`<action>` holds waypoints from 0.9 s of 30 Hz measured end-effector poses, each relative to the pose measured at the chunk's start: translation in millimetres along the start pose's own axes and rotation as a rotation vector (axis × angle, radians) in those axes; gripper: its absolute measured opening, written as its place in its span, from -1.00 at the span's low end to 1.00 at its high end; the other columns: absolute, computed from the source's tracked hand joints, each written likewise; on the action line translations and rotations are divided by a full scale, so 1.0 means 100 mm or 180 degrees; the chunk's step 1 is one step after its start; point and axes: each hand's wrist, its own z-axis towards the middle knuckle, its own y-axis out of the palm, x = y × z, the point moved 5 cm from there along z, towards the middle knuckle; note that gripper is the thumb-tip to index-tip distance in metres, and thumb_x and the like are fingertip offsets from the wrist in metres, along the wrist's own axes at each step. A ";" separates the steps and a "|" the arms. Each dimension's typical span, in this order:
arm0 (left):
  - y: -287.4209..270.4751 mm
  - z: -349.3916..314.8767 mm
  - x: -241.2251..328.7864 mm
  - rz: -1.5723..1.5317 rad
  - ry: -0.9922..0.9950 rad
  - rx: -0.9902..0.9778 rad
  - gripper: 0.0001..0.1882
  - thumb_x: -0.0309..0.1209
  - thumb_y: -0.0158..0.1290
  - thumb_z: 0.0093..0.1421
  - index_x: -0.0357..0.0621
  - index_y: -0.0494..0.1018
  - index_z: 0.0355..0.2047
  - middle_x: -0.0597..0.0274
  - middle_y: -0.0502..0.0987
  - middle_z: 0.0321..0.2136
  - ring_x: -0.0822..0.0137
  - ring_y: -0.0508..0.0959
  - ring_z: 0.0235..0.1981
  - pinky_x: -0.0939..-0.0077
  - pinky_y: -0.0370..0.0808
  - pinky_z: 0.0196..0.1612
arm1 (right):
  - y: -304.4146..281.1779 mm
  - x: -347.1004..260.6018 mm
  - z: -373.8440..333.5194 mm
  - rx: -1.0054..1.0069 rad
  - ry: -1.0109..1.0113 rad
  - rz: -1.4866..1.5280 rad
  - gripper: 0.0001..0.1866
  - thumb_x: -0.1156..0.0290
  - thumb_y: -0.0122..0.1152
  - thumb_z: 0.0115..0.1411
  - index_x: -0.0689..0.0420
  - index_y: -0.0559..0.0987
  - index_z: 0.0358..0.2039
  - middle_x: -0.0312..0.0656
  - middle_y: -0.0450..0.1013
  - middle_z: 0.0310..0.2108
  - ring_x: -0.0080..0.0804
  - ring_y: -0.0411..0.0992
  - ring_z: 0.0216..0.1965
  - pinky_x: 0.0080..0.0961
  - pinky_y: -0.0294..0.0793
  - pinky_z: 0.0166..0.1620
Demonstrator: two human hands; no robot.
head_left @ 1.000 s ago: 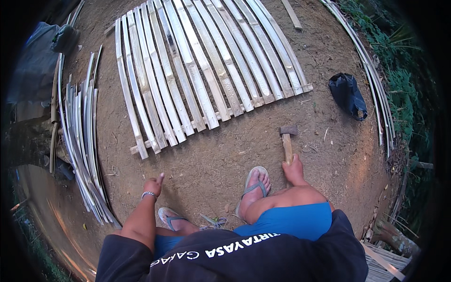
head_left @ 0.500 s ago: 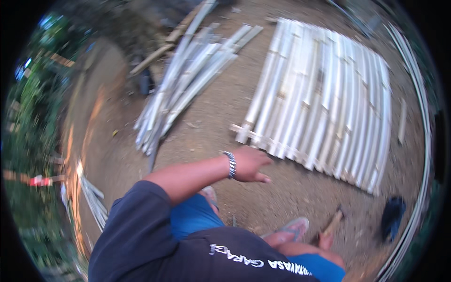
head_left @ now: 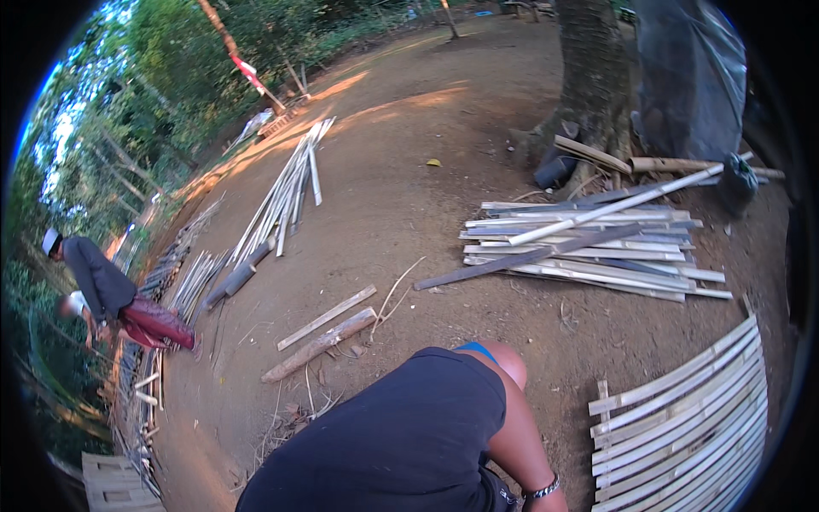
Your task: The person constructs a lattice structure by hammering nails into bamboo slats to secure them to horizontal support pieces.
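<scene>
My left arm reaches down at the bottom of the view, with a chain bracelet [head_left: 541, 488] round its wrist. Only the back edge of my left hand [head_left: 548, 503] shows, cut off by the lower rim, so its fingers are hidden. To the right of that hand lies a panel of split bamboo slats [head_left: 682, 410], set side by side across a crosspiece. My right hand is out of view.
A pile of loose bamboo slats [head_left: 589, 247] lies ahead, near a tree trunk [head_left: 595, 68] and dark plastic sheeting [head_left: 691, 85]. A short log [head_left: 320, 344] rests on the dirt. More strips [head_left: 286, 188] lie farther left. A person [head_left: 111, 294] bends at far left.
My view has swung left, bringing in the tree, the yard and the bending person. The panel has shifted to the lower right. My right hand, earlier around a wooden-handled tool, has left the view.
</scene>
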 end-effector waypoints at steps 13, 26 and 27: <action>-0.28 -0.66 -0.24 0.1055 -0.0652 -0.0400 -0.58 -0.14 0.16 0.13 -0.23 0.63 -0.16 -0.11 0.66 -0.16 -0.10 0.64 -0.12 0.02 0.56 -0.03 | 0.46 -1.23 0.30 -0.0597 -0.0470 -0.0810 -0.48 0.29 0.39 0.01 0.15 0.56 0.01 0.00 0.59 -0.21 -0.12 0.56 -0.20 -0.20 0.57 -0.11; -1.39 -1.38 -0.10 0.0612 -0.0742 0.0465 -0.32 -0.24 0.25 0.16 -0.12 0.31 0.26 -0.02 0.49 0.09 0.01 0.45 0.16 0.04 0.34 0.20 | -1.20 2.17 -0.26 -0.1493 -0.0254 -0.3419 -0.51 0.26 0.35 0.05 0.10 0.62 0.03 0.01 0.62 -0.16 -0.09 0.61 -0.13 -0.23 0.60 -0.05; -1.39 -1.39 -0.15 0.0460 -0.0810 0.0351 -0.31 -0.22 0.23 0.20 -0.11 0.28 0.29 -0.02 0.45 0.14 0.00 0.43 0.20 0.05 0.31 0.24 | -1.36 2.45 -0.39 -0.1704 -0.0410 -0.3780 -0.51 0.26 0.35 0.05 0.10 0.63 0.03 0.01 0.62 -0.16 -0.09 0.62 -0.12 -0.23 0.60 -0.05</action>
